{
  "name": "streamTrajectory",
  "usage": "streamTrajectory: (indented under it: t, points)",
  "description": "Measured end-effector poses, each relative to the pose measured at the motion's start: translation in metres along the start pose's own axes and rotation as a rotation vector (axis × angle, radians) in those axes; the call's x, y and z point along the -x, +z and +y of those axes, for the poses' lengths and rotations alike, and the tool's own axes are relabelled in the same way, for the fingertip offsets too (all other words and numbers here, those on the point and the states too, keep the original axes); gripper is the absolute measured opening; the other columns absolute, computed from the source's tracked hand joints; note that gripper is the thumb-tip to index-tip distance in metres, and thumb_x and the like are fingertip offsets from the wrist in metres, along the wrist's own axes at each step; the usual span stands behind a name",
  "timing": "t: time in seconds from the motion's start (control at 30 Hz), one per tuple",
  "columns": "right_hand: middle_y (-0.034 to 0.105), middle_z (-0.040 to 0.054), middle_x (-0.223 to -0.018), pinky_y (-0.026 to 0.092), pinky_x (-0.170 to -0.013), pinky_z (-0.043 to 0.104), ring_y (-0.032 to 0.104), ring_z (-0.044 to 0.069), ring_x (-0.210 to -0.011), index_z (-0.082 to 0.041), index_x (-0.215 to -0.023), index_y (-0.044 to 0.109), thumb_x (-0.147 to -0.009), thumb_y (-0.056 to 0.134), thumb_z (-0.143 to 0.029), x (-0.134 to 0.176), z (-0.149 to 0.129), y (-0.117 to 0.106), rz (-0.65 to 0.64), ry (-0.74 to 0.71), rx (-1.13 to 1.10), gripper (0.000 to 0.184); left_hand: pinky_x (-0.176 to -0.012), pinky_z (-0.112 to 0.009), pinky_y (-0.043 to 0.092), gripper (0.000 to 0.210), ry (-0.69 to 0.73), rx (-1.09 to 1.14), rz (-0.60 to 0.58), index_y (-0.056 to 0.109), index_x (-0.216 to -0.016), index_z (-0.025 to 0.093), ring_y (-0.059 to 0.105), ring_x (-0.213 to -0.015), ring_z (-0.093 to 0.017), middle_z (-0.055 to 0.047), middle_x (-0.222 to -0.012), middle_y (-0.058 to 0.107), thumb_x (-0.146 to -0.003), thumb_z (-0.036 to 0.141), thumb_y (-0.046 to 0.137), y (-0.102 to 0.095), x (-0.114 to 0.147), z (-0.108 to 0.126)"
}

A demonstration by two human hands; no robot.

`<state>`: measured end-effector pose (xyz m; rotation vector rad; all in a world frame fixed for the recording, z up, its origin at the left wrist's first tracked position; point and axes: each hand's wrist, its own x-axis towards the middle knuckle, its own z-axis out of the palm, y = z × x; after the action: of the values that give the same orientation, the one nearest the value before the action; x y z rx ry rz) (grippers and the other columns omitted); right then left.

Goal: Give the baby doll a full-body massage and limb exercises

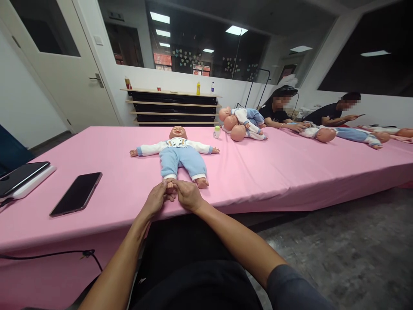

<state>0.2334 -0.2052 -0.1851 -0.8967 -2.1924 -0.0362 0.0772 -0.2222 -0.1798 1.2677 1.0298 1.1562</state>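
On its back in front of me lies a baby doll (179, 148) in a white top and light blue trousers, arms spread wide, head pointing away. My left hand (157, 199) grips the doll's foot (171, 186) on the left side, fingers curled around it. From the other side my right hand (189, 194) is closed on the same foot, its thumb close to my left thumb. Most of that foot is hidden by my fingers. The doll's other foot (202, 183) rests free on the pink cloth. A small bottle with a green cap (216, 131) stands beyond the doll's outstretched hand.
A pink cloth (258, 172) covers the long table. At left lie a dark phone (76, 193) and another device on a white base (26, 178). Several dolls (240, 122) are piled at the back. Two people (279, 105) sit farther right beside more dolls. A shelf (174, 97) stands behind.
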Motion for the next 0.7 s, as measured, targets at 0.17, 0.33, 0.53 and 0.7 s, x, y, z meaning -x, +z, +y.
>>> streamTrajectory:
  t: [0.17,0.33,0.53,0.7]
  points:
    - [0.065,0.003,-0.101,0.041,-0.081,0.023,0.059,0.014,-0.091,-0.02,-0.118,0.052,-0.092,0.048,-0.043,-0.005,-0.011,-0.009,0.017,-0.001,-0.076,0.036,-0.072,-0.03,0.052,0.081,0.023,-0.009,0.083,0.06,-0.119,0.01,0.063,-0.08,-0.019,-0.01,-0.086,0.069,-0.078,0.075,0.034,0.007,0.005,0.01]
    - [0.066,0.002,-0.094,0.039,-0.07,0.022,0.06,0.013,-0.08,-0.022,-0.113,0.055,-0.093,0.046,-0.044,-0.006,-0.011,-0.008,-0.011,0.073,0.006,0.031,-0.064,-0.027,0.05,0.077,0.021,-0.017,0.054,0.064,-0.111,0.01,0.062,-0.071,-0.017,-0.007,-0.073,0.068,-0.079,0.073,0.036,0.011,0.008,0.017]
    - [0.066,0.0027,-0.089,0.039,-0.071,0.021,0.06,0.012,-0.079,-0.018,-0.114,0.053,-0.097,0.038,-0.036,-0.005,-0.01,-0.006,-0.034,0.06,0.02,0.029,-0.057,-0.024,0.047,0.067,0.007,-0.013,0.038,0.063,-0.11,0.009,0.057,-0.061,-0.013,-0.006,-0.07,0.065,-0.082,0.066,0.039,0.007,0.005,0.01]
    - [0.065,0.0036,-0.087,0.04,-0.068,0.022,0.06,0.013,-0.078,-0.016,-0.112,0.052,-0.097,0.035,-0.033,-0.004,-0.006,-0.002,-0.032,0.075,0.05,0.029,-0.061,-0.023,0.048,0.061,0.021,-0.012,0.002,0.054,-0.124,0.013,0.056,-0.068,-0.012,-0.006,-0.087,0.064,-0.083,0.058,0.045,0.005,0.003,0.005]
